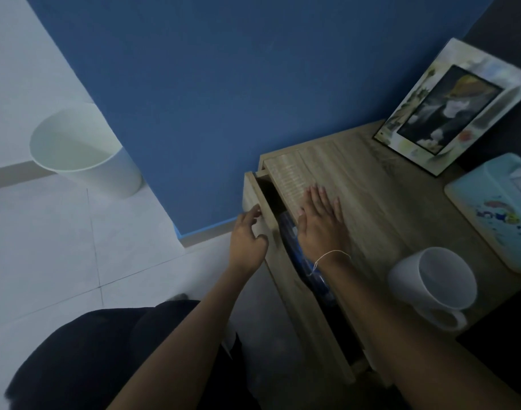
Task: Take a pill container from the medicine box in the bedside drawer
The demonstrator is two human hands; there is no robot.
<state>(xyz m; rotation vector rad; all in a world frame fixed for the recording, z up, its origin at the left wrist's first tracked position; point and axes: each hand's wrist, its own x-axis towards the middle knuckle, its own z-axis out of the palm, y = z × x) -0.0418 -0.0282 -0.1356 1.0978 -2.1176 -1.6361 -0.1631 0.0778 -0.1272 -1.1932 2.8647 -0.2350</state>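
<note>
The wooden bedside cabinet's top drawer (254,199) stands pulled out a little, showing a narrow dark gap. My left hand (247,238) grips the drawer's front panel, fingers curled over its upper edge. My right hand (321,220) lies flat, fingers spread, on the cabinet top (371,196) just beside the gap. Inside the gap a blue object (291,241) shows partly; whether it is the medicine box I cannot tell. No pill container is visible.
On the cabinet top stand a white mug (442,279) at the near right, a pale blue box (499,214) at the right edge and a picture frame (451,110) against the blue wall. A white bin (84,149) stands on the tiled floor at left.
</note>
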